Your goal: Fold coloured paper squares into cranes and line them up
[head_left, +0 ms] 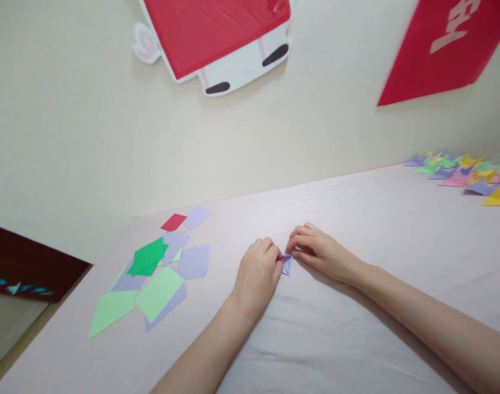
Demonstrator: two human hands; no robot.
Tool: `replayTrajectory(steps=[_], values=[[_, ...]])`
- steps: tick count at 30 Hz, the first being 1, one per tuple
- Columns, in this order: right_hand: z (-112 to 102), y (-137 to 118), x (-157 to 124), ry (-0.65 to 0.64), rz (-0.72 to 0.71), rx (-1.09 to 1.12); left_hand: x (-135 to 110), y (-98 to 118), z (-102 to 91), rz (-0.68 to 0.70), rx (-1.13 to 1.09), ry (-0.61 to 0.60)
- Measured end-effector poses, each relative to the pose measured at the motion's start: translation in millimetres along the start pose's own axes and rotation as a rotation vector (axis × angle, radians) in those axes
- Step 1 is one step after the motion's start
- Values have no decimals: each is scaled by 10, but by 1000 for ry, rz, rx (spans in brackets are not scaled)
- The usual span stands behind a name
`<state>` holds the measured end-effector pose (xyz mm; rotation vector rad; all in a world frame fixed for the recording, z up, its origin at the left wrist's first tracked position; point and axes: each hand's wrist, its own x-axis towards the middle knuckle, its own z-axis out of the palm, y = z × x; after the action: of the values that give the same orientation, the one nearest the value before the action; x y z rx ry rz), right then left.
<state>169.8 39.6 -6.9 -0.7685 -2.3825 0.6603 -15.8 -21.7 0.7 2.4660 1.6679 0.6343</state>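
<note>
Head view: mid-fold, seemingly. Pinching lilac paper piece (287, 263) between left hand (257, 272) and right hand (316, 251), fingers narrow around it; next likely needs crease pressed flat.

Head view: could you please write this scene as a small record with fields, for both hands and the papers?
Left grip: fingers closed on the folded purple paper, on the table
Right grip: fingertips pinch the same paper from the other side
Left side: loose sheets, green, purple, one red
Far right: folded shapes, many colours, near the wall
</note>
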Motion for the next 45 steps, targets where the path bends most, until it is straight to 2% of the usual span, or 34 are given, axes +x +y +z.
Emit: replayTrajectory(steps=[11,23,31,40,45], values=[[-31,-15,48,-60,121,92,26,-11,61,5,-91,44],[17,-61,123,-9,186,92,77,-49,56,-130,-221,91],[83,-46,143,-17,193,-8,151,-135,-138,-206,-487,-68],[137,-44,182,-7,189,-68,177,-117,-237,-184,-441,-132],[135,-24,172,-2,176,-69,170,-89,-207,-194,-428,-149]])
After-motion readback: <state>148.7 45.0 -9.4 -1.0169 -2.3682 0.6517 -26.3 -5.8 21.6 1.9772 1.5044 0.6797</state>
